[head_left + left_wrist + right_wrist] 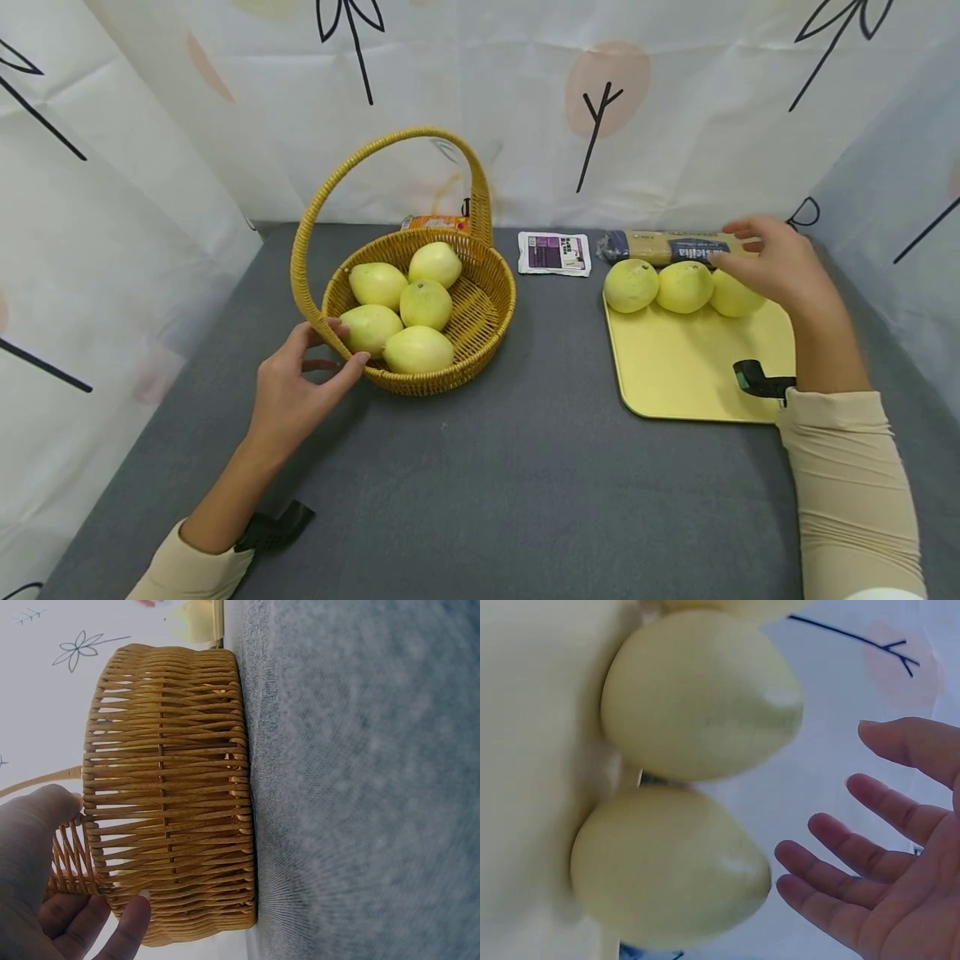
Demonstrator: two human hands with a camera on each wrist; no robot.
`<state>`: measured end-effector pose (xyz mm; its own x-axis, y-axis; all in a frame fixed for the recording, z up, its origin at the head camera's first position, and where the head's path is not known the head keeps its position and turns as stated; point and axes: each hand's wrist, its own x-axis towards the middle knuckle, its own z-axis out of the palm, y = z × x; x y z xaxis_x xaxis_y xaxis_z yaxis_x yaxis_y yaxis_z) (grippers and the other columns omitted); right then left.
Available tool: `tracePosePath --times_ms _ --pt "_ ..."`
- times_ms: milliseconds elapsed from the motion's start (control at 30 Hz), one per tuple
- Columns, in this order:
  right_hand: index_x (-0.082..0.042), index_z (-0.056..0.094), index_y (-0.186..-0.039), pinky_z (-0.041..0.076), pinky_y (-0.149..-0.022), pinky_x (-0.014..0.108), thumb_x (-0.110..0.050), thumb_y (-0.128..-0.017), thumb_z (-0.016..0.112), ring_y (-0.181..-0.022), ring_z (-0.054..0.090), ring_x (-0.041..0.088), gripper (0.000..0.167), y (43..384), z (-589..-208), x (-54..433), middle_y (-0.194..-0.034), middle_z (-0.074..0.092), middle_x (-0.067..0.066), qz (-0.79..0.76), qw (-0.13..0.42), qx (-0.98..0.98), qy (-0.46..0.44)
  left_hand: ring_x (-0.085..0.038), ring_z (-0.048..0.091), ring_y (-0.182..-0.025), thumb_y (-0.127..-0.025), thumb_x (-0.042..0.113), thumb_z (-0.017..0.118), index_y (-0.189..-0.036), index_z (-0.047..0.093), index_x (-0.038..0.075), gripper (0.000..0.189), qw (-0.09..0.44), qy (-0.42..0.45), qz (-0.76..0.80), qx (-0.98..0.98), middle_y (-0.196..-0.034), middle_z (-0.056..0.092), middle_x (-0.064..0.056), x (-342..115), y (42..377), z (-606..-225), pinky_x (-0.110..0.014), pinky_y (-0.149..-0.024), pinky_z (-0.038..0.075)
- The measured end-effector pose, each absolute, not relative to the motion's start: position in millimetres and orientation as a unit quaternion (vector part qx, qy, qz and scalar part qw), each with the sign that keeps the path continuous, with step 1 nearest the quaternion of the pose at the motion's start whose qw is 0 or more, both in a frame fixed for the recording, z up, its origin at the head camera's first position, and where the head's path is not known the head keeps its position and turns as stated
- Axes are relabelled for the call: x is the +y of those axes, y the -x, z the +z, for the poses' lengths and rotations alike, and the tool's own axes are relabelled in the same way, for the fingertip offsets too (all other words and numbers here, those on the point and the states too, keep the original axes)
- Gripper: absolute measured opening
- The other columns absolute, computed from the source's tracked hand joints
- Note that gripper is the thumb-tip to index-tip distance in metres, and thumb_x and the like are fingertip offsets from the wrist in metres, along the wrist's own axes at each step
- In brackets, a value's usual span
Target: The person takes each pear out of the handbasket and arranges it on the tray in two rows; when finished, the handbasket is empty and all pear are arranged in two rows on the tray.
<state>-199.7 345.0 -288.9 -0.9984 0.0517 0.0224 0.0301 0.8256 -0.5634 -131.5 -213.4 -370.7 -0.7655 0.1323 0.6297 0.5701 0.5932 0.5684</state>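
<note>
My left hand (296, 392) grips the yellow wicker basket (495, 321) at its near left rim, where the tall handle meets it; in the left wrist view thumb and fingers lie on either side of the handle's base. Inside the basket sit several pale yellow lemons (418, 350). Over at the right, my right hand (783, 267) hovers above the far right end of a yellow tray (690, 383), close to the rightmost lemon (731, 293). Its fingers are spread and hold nothing in the right wrist view. Two more lemons stand in that row on the tray's far edge.
Behind the tray lies a long pack (648, 247) with a dark blue label. A white and purple sachet (555, 253) rests between basket and tray. An orange packet (435, 222) shows partly behind the basket. Patterned white cloth (510, 100) hangs round the grey table (495, 483).
</note>
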Motion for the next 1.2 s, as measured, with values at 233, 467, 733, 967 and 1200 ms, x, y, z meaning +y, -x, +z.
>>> tracePosePath --times_ms 233,467,733,967,1200 --pt "0.005 0.045 -0.142 0.038 -0.098 0.069 -0.029 -0.101 0.060 -0.129 0.041 0.055 0.055 207.1 -287.0 309.6 -0.145 0.041 0.031 0.316 0.039 -0.947 -0.042 -0.023 0.068 -0.100 -0.080 0.007 0.083 -0.117 0.062 0.001 0.043 0.269 0.205 -0.398 -0.853 -0.117 0.067 -0.004 -213.6 130.3 -370.3 -0.014 -0.070 0.056" --pt "0.002 0.054 -0.135 0.041 -0.100 0.064 -0.024 -0.099 0.064 -0.126 0.048 0.048 0.046 213.0 -285.0 263.6 -0.139 0.050 0.024 0.336 0.050 -0.934 -0.108 -0.021 0.067 -0.101 -0.080 0.007 0.083 -0.118 0.062 0.001 0.044 0.269 0.206 -0.396 -0.853 -0.117 0.067 -0.003 -213.5 130.8 -370.9 -0.016 -0.070 0.056" --pt "0.003 0.061 -0.125 0.048 -0.098 0.054 -0.015 -0.094 0.070 -0.111 0.060 0.039 0.037 226.0 -289.7 203.6 -0.126 0.060 0.021 0.329 0.070 -0.918 -0.210 -0.020 0.067 -0.101 -0.080 0.007 0.083 -0.118 0.062 0.002 0.044 0.269 0.210 -0.399 -0.851 -0.117 0.067 -0.002 -214.2 132.7 -372.2 -0.017 -0.070 0.057" --pt "0.001 0.062 -0.126 0.053 -0.093 0.046 -0.017 -0.093 0.074 -0.107 0.063 0.033 0.039 227.4 -297.5 140.5 -0.124 0.062 0.018 0.311 0.055 -0.898 -0.307 -0.021 0.067 -0.101 -0.080 0.007 0.084 -0.119 0.062 0.002 0.044 0.268 0.208 -0.402 -0.851 -0.119 0.067 -0.004 -215.1 131.5 -372.6 -0.014 -0.070 0.056" --pt "0.000 0.059 -0.129 0.056 -0.089 0.041 -0.020 -0.092 0.074 -0.104 0.064 0.032 0.044 231.3 -310.4 99.5 -0.126 0.060 0.014 0.329 0.008 -0.887 -0.325 -0.021 0.067 -0.101 -0.080 0.007 0.084 -0.119 0.063 0.002 0.044 0.269 0.207 -0.401 -0.851 -0.118 0.067 -0.003 -214.8 132.2 -372.2 -0.015 -0.070 0.056"
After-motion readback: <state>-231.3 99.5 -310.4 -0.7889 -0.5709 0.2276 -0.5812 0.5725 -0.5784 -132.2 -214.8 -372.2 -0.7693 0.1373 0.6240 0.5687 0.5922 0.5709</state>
